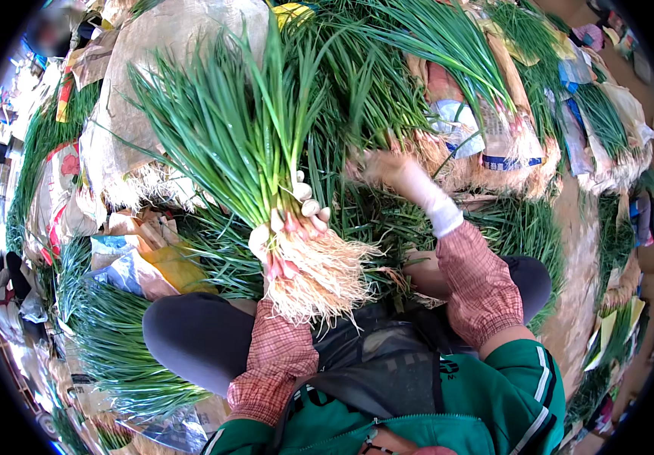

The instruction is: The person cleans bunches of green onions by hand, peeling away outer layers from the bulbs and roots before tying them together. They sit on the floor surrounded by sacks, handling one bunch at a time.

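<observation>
A thick bunch of green garlic (221,144) stands tilted in front of me, its long leaves fanning up to the far left. Pinkish stem bases and a tangle of pale roots (323,269) hang toward my lap. My left hand (309,206), in a whitish glove, is wrapped round the bunch just above the roots; mainly its fingertips and thumb show. To the right, over the greens, is my right hand (387,170), also gloved. Motion smears its fingers, so whether they hold anything is unclear. It is nearest to a heap of loose green leaves (334,155).
My crossed legs (198,337) frame the near side. More bundles of greens (126,349) lie at left, some wrapped in sacking and paper. At far right rest wrapped bundles (509,136) with roots toward me. A large pale sack (133,98) covers greens at far left.
</observation>
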The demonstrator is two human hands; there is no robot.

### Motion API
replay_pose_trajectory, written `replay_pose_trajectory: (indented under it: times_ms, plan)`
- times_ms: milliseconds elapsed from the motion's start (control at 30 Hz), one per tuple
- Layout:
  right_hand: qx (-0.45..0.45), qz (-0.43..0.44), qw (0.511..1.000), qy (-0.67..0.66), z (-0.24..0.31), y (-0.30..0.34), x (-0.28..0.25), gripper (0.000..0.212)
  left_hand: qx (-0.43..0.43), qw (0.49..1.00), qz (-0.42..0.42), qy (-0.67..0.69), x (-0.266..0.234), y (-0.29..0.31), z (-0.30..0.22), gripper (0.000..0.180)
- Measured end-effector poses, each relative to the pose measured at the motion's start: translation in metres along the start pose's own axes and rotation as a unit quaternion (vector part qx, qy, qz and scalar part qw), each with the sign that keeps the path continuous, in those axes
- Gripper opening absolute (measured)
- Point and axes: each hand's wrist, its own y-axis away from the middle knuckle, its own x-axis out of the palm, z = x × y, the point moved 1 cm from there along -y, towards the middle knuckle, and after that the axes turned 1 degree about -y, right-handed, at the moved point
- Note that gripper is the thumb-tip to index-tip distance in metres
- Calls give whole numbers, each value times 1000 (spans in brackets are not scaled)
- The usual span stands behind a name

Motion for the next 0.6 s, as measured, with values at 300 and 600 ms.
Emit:
replay_pose_trajectory:
  times_ms: [300, 600]
  plan:
    - [150, -199, 907, -339, 28, 4, -16, 17, -29, 997, -19, -71, -14, 9, -24, 63]
    - [291, -92, 803, -511, 69, -36, 49, 29, -24, 990, -44, -130, -16, 31, -41, 65]
